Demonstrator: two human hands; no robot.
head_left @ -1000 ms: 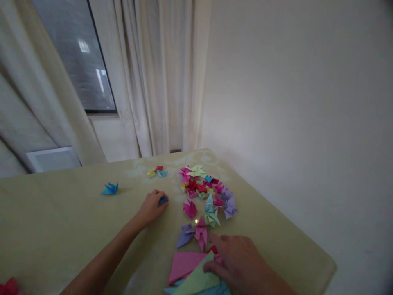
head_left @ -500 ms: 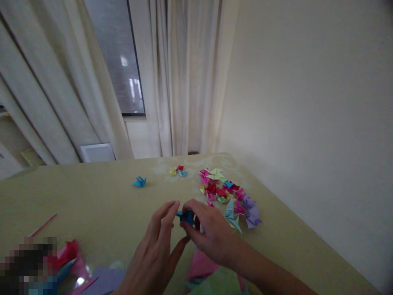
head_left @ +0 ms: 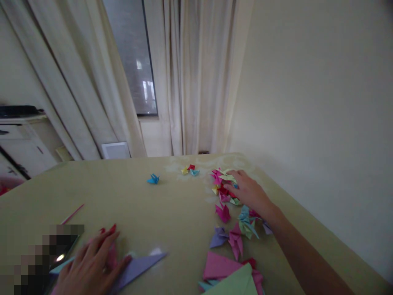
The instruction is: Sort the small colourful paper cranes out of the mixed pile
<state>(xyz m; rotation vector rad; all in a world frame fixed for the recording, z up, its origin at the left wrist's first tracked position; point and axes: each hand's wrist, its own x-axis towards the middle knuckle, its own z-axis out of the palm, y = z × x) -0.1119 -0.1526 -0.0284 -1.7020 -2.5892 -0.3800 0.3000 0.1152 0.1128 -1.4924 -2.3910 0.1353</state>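
My left hand (head_left: 92, 264) lies at the lower left with its fingers stretched over loose coloured paper. Its thumb is against a purple folded sheet (head_left: 139, 268), and red and pink paper shows around its fingertips. Out over the heap of origami cranes reaches my right hand (head_left: 250, 191), thumb and fingers apart. Pale green (head_left: 227, 176) and red cranes (head_left: 223, 189) are by its fingertips, and a bit of blue paper (head_left: 236, 186) shows beneath the fingers. Closer to me are a magenta crane (head_left: 223, 213) and a purple one (head_left: 219, 237).
A blue crane (head_left: 153, 179) stands alone near the far side. Beyond it are small yellow (head_left: 184, 170), red and light blue pieces. Pink (head_left: 219, 265) and green sheets (head_left: 238, 282) lie at the front. A thin pink stick (head_left: 73, 214) lies left. The wall (head_left: 322, 143) borders the table.
My hands have parted from around a dark blue folded paper. The left went down and left onto the loose paper; the right went forward over the cranes. The view has turned slightly left.
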